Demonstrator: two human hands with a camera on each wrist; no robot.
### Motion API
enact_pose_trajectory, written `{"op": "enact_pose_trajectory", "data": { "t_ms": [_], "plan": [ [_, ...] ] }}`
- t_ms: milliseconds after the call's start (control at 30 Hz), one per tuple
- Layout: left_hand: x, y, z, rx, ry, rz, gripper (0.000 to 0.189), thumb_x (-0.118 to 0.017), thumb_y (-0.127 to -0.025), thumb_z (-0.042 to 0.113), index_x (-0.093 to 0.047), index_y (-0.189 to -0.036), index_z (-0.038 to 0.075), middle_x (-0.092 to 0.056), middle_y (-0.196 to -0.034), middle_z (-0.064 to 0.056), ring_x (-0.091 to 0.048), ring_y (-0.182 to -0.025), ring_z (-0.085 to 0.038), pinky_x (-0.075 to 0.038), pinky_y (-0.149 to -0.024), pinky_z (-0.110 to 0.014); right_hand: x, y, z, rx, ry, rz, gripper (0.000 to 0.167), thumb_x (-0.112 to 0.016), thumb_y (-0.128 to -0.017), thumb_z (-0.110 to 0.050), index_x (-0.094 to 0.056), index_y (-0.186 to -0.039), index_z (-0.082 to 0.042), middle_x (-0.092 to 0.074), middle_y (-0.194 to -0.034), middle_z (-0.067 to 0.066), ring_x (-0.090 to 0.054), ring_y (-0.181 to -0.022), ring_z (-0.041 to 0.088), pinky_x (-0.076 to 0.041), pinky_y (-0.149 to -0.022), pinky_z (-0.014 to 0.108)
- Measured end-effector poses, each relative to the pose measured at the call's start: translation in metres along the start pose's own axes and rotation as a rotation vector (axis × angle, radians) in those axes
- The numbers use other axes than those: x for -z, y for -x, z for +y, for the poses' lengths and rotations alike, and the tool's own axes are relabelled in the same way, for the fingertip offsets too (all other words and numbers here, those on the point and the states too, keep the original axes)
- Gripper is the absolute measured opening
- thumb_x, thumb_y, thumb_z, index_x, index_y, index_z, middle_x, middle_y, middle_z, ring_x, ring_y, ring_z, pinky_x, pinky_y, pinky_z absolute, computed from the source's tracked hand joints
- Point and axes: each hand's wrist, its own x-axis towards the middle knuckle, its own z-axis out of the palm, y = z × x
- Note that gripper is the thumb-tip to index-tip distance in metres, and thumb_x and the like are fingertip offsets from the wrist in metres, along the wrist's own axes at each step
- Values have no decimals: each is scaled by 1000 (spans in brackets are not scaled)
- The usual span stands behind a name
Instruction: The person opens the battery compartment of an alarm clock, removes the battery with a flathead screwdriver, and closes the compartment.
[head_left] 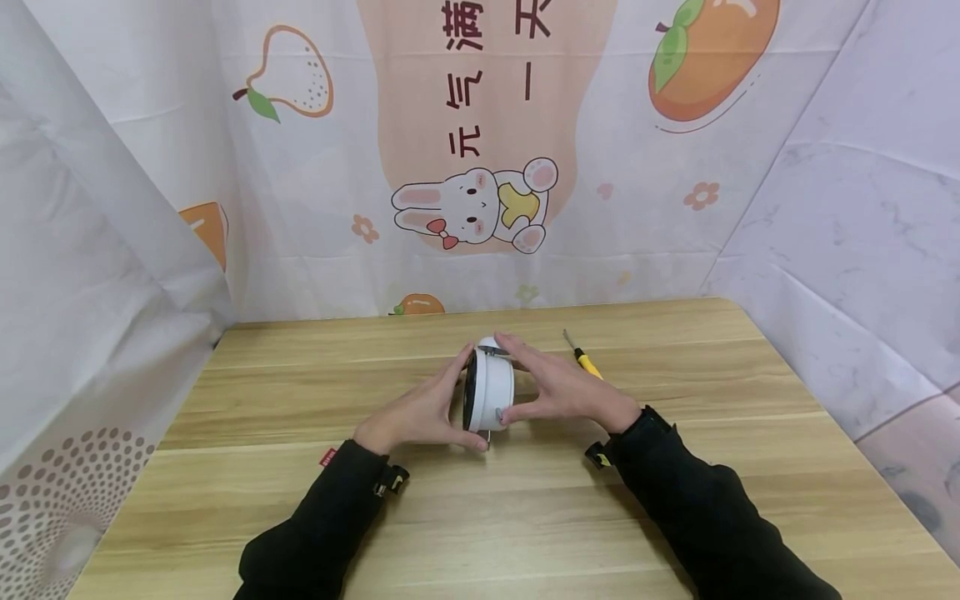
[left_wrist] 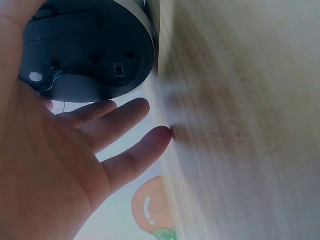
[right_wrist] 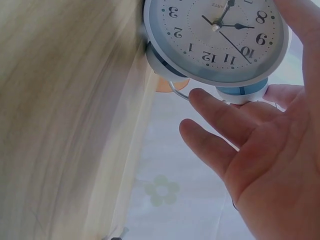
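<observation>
I see the clock (head_left: pixel 497 392) on its side, midway between the worktop (head_left: pixel 487 533)'s side edges and towards the back one: white case, pale numbered face to the right, black back to the left, bells pointing at the back edge. I have the left hand (head_left: pixel 423 412) spread behind the back and the right hand (head_left: pixel 566 387) spread before the face, both wide with fingers fairly straight, at the rim and bells; how firmly either touches I can't tell.
</observation>
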Motion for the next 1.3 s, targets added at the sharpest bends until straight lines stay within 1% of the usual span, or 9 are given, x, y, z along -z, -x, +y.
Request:
{"op": "enact_pose_trajectory", "data": {
  "t_ms": [100,233,433,600,800,967,1133,1233,1300],
  "plan": [
    [1,0,0,-11,1,-3,141,-92,-70,50,13,-162,28,-28,-162,-12,-43,-139,-26,-39,-110,-44,0,0,0,1,-10,2,116,-77,-78,-65,-14,-165,-21,-29,-164,5,-55,-131,20,-43,-107,44],
    [1,0,0,-29,9,-8,141,-92,-71,48,12,-162,23,-31,-160,-15,-44,-138,-27,-40,-109,-44,0,0,0,-5,-37,-1,112,-78,-80,-62,-16,-164,-22,-30,-163,4,-55,-130,21,-44,-107,44],
    [0,0,0,-32,24,-22,140,-92,-73,45,15,-162,24,-37,-156,-16,-48,-134,-26,-42,-107,-43,0,0,-1,-22,-56,-9,112,-78,-80,-63,-16,-164,-23,-32,-163,3,-56,-130,21,-44,-106,44],
    [-1,-1,0,-34,27,-23,140,-92,-74,41,16,-161,24,-41,-151,-17,-51,-130,-26,-43,-105,-43,1,-1,-1,-38,-67,-21,114,-77,-80,-63,-14,-164,-20,-29,-164,5,-55,-131,21,-43,-107,45],
    [-2,-2,-1,-55,2,-9,143,-95,-70,36,14,-162,19,-37,-153,-20,-49,-132,-29,-41,-109,-45,2,-1,-1,-72,-83,-44,117,-77,-79,-65,-12,-165,-21,-24,-165,4,-54,-132,20,-42,-108,46],
    [-4,-3,-3,-57,-23,-4,146,-96,-70,36,16,-161,19,-31,-158,-21,-41,-140,-30,-35,-113,-46,2,-1,1,-71,-102,-50,116,-78,-79,-63,-12,-165,-21,-25,-165,4,-54,-131,22,-43,-107,46],
    [-4,-1,-3,-15,-47,-19,147,-95,-70,40,19,-161,23,-16,-165,-20,-30,-146,-31,-31,-115,-46,1,-1,1,-65,-99,-58,116,-78,-79,-63,-11,-165,-21,-26,-165,4,-54,-131,20,-42,-108,45],
    [-3,-1,-3,1,-52,-18,146,-95,-70,41,19,-161,26,-13,-166,-18,-30,-147,-29,-31,-115,-45,2,-1,0,-63,-99,-63,117,-78,-79,-62,-11,-165,-20,-27,-165,4,-53,-132,18,-41,-109,44],
    [-3,0,-3,8,-51,-14,146,-95,-69,41,18,-161,28,-14,-166,-17,-31,-146,-28,-32,-115,-45,3,-1,-1,-56,-105,-63,117,-79,-79,-61,-11,-165,-19,-27,-164,4,-52,-133,19,-41,-109,44]
  ]
}}
